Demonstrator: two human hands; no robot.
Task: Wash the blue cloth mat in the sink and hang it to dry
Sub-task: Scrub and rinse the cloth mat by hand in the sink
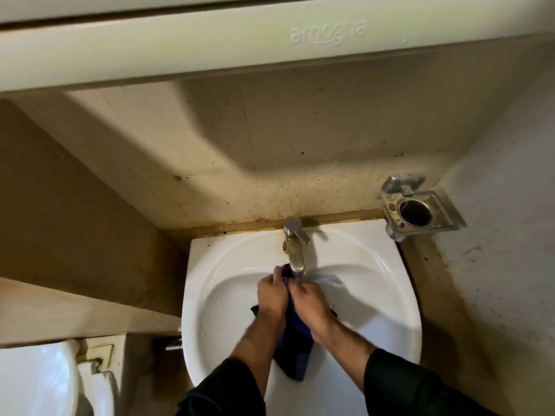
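Most of the blue cloth mat [295,349] is hidden by both hands; the water flow is hard to make out. A faucet [295,247] is seen at the far rim of the sink [387,295], a wall holder [416,213] far right. The mat is gripped over the basin by the left hand [271,298] and right hand [310,306], fingers curled, pressed together under the spout.

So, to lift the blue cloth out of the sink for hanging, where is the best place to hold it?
Probably the upper bunched end of the blue cloth, under the tap, where the left hand and right hand already grip it. Come from above; the rest hangs down over the sink front rim, so it would follow freely.
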